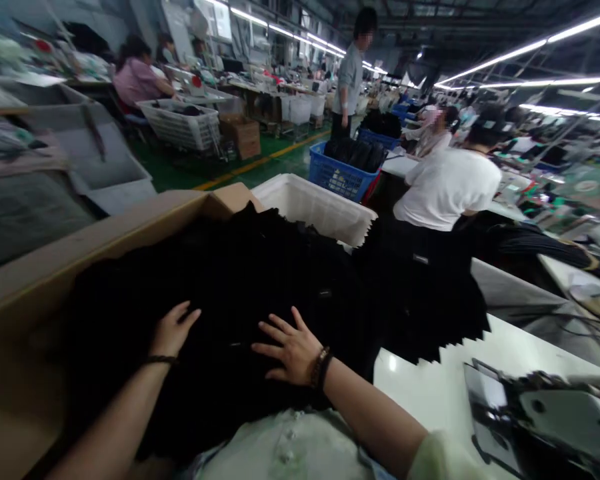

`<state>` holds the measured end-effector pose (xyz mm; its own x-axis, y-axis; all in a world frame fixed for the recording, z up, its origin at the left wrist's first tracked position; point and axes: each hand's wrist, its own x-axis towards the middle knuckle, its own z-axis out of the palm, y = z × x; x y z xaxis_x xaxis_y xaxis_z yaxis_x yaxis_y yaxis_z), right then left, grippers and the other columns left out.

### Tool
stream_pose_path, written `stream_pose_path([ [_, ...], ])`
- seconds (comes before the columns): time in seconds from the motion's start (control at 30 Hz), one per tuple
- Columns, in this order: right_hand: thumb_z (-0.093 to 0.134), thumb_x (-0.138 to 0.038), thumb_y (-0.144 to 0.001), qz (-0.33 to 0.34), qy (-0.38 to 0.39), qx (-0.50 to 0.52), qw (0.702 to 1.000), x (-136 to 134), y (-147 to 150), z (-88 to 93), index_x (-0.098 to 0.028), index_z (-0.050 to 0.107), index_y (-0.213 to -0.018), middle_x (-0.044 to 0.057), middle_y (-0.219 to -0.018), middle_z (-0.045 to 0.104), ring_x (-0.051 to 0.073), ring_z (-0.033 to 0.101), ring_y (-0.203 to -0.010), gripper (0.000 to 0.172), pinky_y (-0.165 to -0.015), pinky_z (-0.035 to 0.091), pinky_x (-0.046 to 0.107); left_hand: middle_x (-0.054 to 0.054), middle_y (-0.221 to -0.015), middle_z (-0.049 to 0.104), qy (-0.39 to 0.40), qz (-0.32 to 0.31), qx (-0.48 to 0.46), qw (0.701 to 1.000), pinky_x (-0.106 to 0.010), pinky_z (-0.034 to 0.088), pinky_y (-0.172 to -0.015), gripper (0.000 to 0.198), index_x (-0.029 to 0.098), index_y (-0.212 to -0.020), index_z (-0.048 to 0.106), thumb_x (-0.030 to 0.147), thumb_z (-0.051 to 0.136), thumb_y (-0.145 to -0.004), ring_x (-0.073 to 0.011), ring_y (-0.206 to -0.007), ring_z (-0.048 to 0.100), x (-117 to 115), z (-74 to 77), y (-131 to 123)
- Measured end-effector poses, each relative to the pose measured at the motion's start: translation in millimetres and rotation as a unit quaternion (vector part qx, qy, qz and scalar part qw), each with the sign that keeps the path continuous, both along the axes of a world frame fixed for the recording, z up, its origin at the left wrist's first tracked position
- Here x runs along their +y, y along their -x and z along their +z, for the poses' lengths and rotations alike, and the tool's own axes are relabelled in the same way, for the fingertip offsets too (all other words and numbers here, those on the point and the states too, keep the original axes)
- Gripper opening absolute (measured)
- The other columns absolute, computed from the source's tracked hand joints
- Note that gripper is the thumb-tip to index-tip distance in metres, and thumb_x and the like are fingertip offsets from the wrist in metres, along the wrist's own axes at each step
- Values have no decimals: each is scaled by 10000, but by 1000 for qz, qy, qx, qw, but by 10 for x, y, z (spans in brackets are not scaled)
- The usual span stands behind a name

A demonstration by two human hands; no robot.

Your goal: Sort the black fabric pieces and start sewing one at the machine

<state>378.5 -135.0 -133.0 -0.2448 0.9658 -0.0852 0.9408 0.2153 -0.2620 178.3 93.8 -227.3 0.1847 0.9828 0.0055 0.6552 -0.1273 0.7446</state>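
Observation:
A large heap of black fabric pieces [260,267] with jagged edges fills the cardboard box [95,230] before me and spreads right over a white table [415,390]. Small pale labels show on the fabric. On the left part of the heap rests my left hand [173,330], thumb and finger apart, its other fingers partly hidden. My right hand [293,347] lies on the black fabric near the middle, palm down with fingers spread, holding nothing. Dark bands circle both wrists.
A sewing machine [545,413] stands at the lower right. Beyond the heap are a white bin [315,203] and a blue basket [345,170] of black items. A person in white [445,187] sits at the right; another stands farther back.

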Motion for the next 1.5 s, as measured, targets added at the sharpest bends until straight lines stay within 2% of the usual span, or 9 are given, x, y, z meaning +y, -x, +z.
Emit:
stream_pose_path([
  [0.2,581,-443,-757,-6,30,13,999,63,26,-116,-374,276,-1321,41,-1439,179,300,143,-1305,645,-981,-15,633,-36,-751,663,-6,-24,-53,998,-357,503,-768,135,169,-714,621,276,587,-639,-216,-774,634,-25,130,24],
  [0.33,617,-405,-734,7,13,-8,1000,45,50,-121,-362,268,-1327,56,-1425,218,327,208,-1283,690,-962,74,668,-49,-870,630,-51,-27,-73,996,-360,454,-842,61,167,-674,606,225,592,-661,-211,-892,588,-80,229,65],
  [0.43,548,-419,-788,7,-24,-21,999,69,93,-84,-297,394,-1269,74,-1356,369,329,330,-1227,520,-946,153,668,-21,-808,631,-57,-68,-99,991,-298,480,-761,56,173,-745,603,196,570,-707,-164,-790,600,-198,366,58],
  [0.6,456,-247,-841,-94,-150,6,984,442,113,-5,-201,518,-1124,85,-1061,605,228,571,-952,293,-875,385,480,-5,-750,633,-62,-150,-151,975,-236,480,-684,113,176,-776,598,100,529,-728,-128,-707,598,-441,591,-38],
  [0.8,367,-66,-722,-128,-197,161,959,1177,49,-60,-180,188,-1355,114,-1291,401,193,434,-1158,668,-898,425,382,-61,-844,619,-63,-290,-240,924,-250,468,-743,131,152,-733,571,52,492,-705,-146,-803,588,-636,807,3],
  [0.97,463,-175,-751,-65,-192,136,970,1366,41,-201,-237,548,-1044,78,-1244,473,266,374,-1200,311,-911,358,473,-68,-855,623,28,-341,-278,898,-269,456,-777,74,142,-757,587,136,515,-744,-159,-817,587,-590,821,144],
  [1.1,414,-214,-821,-41,-223,110,968,1325,33,-261,-238,551,-1035,81,-1236,487,274,362,-1206,255,-911,319,495,-60,-839,624,96,-206,-272,935,-261,470,-736,199,142,-797,607,251,445,-837,-154,-786,593,-423,667,129],
  [1.27,462,-241,-820,-50,-216,164,961,1321,27,-296,-217,559,-1033,100,-1246,471,272,330,-1224,235,-916,338,473,-71,-980,636,119,-13,-120,986,-269,474,-811,195,154,-928,610,164,543,-745,-170,-894,601,-127,385,-17],
  [1.5,467,-170,-825,-97,-226,127,961,1329,82,-181,-187,603,-939,83,-1202,524,215,349,-1219,178,-939,347,401,-84,-991,653,155,-31,-67,985,-385,449,-868,282,130,-964,594,236,555,-706,-240,-954,593,95,287,-20],
])
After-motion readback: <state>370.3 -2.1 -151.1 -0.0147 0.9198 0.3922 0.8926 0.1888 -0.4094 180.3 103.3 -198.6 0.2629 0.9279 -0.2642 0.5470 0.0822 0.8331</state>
